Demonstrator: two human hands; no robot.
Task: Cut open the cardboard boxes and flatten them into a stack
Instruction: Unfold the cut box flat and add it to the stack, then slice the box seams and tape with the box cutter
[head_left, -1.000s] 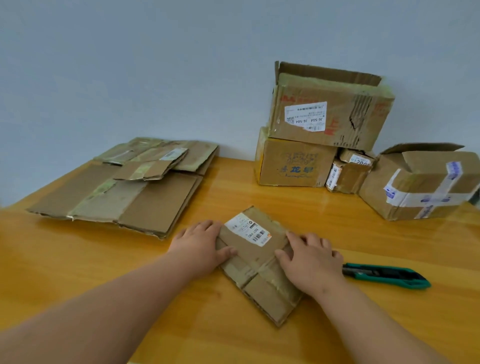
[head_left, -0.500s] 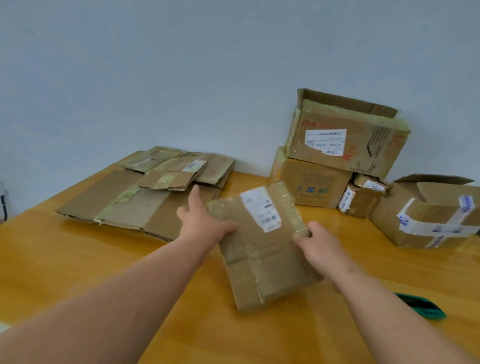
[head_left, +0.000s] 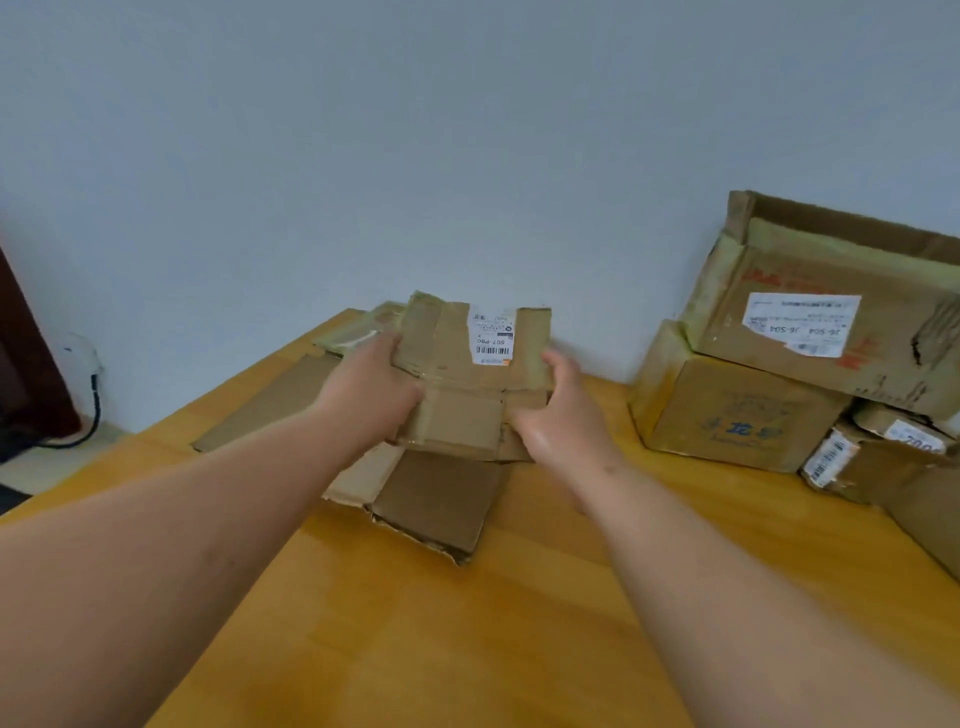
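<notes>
Cardboard, flattened, taped, white-labelled, gripped at both edges by hands, left, right, over stack

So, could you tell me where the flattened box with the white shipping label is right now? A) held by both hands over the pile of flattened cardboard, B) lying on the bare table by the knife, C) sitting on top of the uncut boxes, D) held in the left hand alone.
A: the left hand and right hand each grip a side of the flattened box above the pile of flattened cardboard.
</notes>
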